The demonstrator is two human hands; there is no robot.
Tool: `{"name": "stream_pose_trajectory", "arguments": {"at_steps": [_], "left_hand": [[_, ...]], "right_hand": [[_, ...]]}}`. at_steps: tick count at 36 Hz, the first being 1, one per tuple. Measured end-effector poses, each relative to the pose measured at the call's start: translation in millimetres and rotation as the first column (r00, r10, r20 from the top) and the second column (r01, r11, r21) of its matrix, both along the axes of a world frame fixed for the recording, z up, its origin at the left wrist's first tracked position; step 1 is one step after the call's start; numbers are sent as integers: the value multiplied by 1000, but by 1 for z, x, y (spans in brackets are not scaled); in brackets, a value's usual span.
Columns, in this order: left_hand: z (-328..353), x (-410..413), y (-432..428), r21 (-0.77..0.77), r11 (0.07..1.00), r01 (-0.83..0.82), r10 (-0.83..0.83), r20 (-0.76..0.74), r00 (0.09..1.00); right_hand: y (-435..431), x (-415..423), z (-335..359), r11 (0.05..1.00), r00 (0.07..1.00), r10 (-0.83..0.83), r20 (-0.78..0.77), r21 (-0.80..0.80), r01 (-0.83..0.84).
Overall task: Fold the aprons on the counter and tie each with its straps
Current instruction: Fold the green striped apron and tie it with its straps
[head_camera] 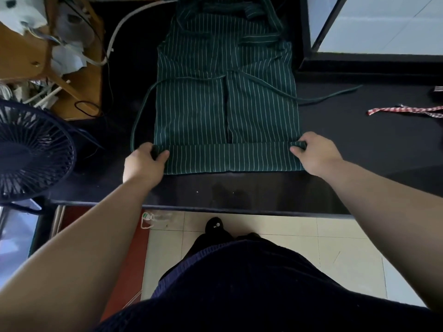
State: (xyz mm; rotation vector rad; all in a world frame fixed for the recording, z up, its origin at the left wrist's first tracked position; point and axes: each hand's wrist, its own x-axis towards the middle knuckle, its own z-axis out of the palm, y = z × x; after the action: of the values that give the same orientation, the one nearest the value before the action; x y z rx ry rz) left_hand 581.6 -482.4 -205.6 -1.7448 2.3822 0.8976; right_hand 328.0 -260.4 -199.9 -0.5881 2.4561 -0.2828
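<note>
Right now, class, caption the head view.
Left hand and right hand grip the green striped apron at its folded hem.

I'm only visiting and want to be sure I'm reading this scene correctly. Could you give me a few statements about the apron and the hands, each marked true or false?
1. The left hand and the right hand each grip a corner of the folded near edge of the green striped apron. True.
2. The apron is already tied in a bundle. False: it lies mostly spread out on the counter, and its straps lie loose.
3. A fan stands to the left. True.
4. The red-checked strap lies on top of the green apron. False: it lies apart from it, on the counter to the right.
</note>
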Motion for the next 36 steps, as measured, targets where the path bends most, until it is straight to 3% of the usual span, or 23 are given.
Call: {"name": "stream_pose_trajectory", "arguments": {"at_steps": [3, 6, 7, 9, 11, 15, 21, 24, 25, 28, 30, 33, 36], "left_hand": [[-1, -6, 12, -129, 991, 39, -27, 95, 995], [-2, -6, 20, -343, 901, 267, -241, 119, 963], [-4, -5, 19, -345, 849, 400, -384, 118, 916], [-6, -4, 18, -253, 749, 612, -612, 89, 786], [-3, -1, 20, -110, 739, 665, -655, 113, 747], [2, 2, 20, 39, 696, 717, -693, 300, 656], [16, -13, 12, 18, 651, 759, -717, 344, 607], [26, -24, -1, 63, 616, 785, -748, 360, 558], [32, -26, -5, 104, 629, 770, -750, 341, 567], [47, -33, -15, 341, 717, 607, -681, 162, 714], [51, -33, -22, 434, 729, 529, -619, 88, 780], [45, -28, -32, 442, 776, 450, -516, 35, 856], [30, -19, -36, 359, 883, 302, -321, -7, 947]], "right_hand": [[-2, 10, 2, 995, 984, 75, -160, 85, -62], [-3, 19, 2, 921, 795, 382, -472, 126, -368], [-4, 21, 3, 867, 743, 473, -474, 96, -490], [-6, 28, 5, 774, 738, 629, -244, 108, -624], [-6, 29, 5, 738, 746, 665, -44, 192, -647], [-8, 27, 8, 711, 715, 694, -88, 245, -659], [-18, 28, 24, 764, 742, 645, -186, 189, -617], [-15, 25, 31, 814, 802, 580, -145, 159, -559], [-15, 25, 34, 826, 823, 559, -94, 149, -544], [-15, 23, 45, 822, 839, 542, 55, 175, -542], [-16, 22, 48, 818, 846, 519, 123, 215, -533], [-20, 19, 45, 840, 868, 474, 151, 220, -497], [-22, 12, 39, 899, 916, 390, 95, 176, -401]]}}
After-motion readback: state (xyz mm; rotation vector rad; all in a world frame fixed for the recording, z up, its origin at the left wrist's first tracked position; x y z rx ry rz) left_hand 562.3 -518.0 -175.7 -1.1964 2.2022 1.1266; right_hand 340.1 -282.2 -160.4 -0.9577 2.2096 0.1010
